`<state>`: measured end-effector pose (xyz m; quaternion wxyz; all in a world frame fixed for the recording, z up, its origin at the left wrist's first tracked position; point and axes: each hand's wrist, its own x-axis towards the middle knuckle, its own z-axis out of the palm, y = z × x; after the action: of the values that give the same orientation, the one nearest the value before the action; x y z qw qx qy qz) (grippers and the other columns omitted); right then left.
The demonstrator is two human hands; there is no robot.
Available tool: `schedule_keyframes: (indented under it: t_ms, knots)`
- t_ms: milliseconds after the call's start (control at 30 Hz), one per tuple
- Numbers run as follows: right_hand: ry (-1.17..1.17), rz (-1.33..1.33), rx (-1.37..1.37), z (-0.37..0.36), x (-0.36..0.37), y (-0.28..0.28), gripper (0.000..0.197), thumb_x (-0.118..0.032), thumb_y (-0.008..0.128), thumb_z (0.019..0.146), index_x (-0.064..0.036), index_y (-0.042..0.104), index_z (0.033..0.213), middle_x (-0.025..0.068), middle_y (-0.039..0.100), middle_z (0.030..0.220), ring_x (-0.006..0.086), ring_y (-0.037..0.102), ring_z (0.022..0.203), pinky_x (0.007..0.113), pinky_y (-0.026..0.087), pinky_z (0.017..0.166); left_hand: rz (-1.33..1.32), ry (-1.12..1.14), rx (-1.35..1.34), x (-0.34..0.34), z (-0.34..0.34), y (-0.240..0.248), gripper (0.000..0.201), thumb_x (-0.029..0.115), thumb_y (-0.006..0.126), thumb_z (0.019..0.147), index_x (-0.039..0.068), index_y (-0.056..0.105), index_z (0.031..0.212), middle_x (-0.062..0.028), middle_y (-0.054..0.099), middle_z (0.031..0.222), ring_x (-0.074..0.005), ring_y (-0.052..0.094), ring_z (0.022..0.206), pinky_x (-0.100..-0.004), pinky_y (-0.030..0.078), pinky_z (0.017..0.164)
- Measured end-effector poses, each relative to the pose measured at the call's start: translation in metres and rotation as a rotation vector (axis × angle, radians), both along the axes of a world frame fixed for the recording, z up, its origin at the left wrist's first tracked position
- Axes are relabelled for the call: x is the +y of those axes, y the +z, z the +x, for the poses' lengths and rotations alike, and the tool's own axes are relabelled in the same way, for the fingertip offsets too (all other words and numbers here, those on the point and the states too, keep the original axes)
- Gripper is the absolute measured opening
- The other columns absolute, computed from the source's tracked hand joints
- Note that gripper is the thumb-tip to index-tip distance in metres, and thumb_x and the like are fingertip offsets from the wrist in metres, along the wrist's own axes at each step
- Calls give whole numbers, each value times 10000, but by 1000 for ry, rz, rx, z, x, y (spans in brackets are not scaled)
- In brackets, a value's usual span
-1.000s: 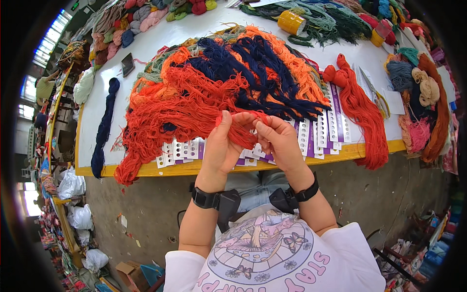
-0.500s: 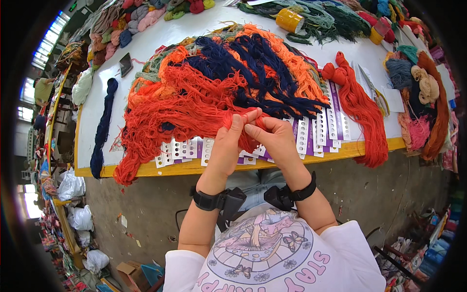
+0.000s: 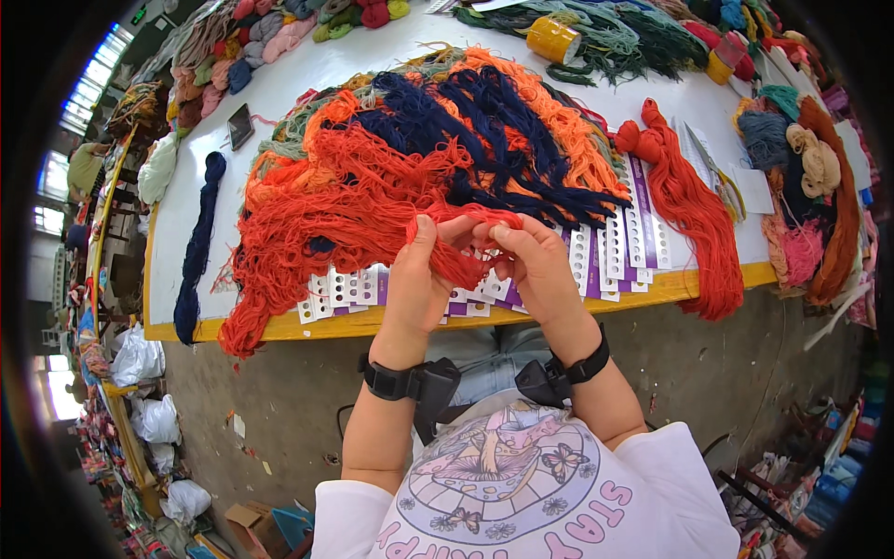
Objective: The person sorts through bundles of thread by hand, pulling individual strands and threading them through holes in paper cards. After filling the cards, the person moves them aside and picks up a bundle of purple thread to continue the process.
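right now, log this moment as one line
left hand: holding red yarn | right hand: pinching red yarn | phone: table, left | scissors: table, right

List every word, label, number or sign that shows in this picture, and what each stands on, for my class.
White T-shirt with a printed mushroom picture: large pink capital letters curve round the print; wording not copied here.
Purple-and-white cards with rows of round holes: fine print, too small to read.
Small green lit panel at the upper left: any marking is too small to read.
I can make out no other clear lettering.
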<state>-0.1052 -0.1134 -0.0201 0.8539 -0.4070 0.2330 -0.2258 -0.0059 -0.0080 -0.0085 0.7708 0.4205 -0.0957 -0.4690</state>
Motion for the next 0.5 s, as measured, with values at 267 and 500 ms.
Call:
schedule_keyframes:
  t_ms: [267, 500]
  knots:
    - [105, -229, 112, 2, 4, 12, 176, -223, 593, 839, -60, 629, 894, 7, 625, 783, 53, 560, 664, 174, 391, 504, 19, -44, -158, -2, -6, 0, 456, 362, 398, 935, -27, 553, 1116, -71, 587, 1048, -122, 530, 936, -266, 448, 790]
    - [121, 150, -105, -6, -21, 10, 213, -275, 474, 906, -86, 565, 874, -32, 520, 691, 58, 470, 622, 188, 384, 504, -7, 20, -234, 5, 6, 6, 455, 339, 368, 947, -50, 530, 1118, -96, 587, 1063, -183, 556, 966, -320, 450, 843]
